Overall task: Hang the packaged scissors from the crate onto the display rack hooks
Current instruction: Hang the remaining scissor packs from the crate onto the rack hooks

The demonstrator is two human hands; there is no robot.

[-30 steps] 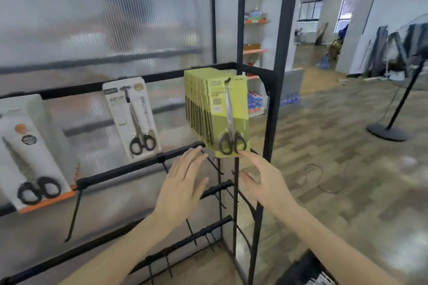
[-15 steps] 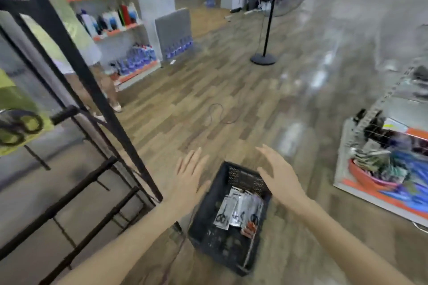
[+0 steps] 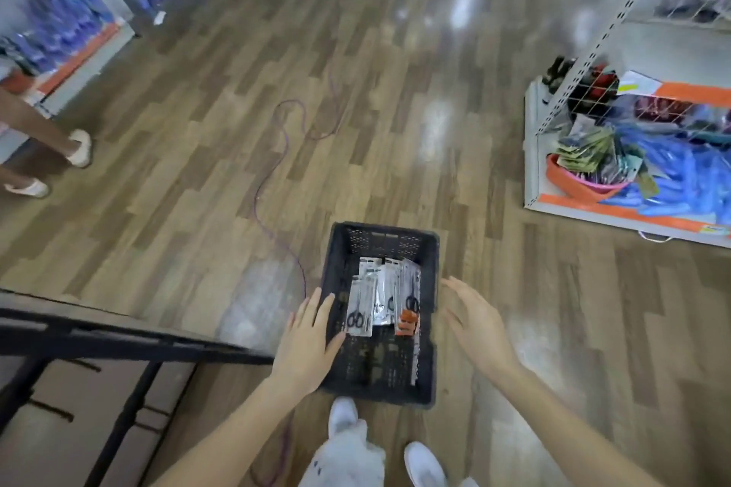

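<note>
Left hand (image 3: 306,340), right hand (image 3: 476,322) spread empty over crate (image 3: 429,289) holding packaged scissors (image 3: 377,297)

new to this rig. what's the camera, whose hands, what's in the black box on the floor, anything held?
No robot here: a person wears one wide-angle camera on the head, looking down. The left hand and right hand are that person's, both with open fingers and nothing in their grip. They hover either side of a black crate on the wooden floor. Inside lie packaged scissors, to be hung on a display rack; the black bars at lower left seem part of it. White shoes are the wearer's.
</note>
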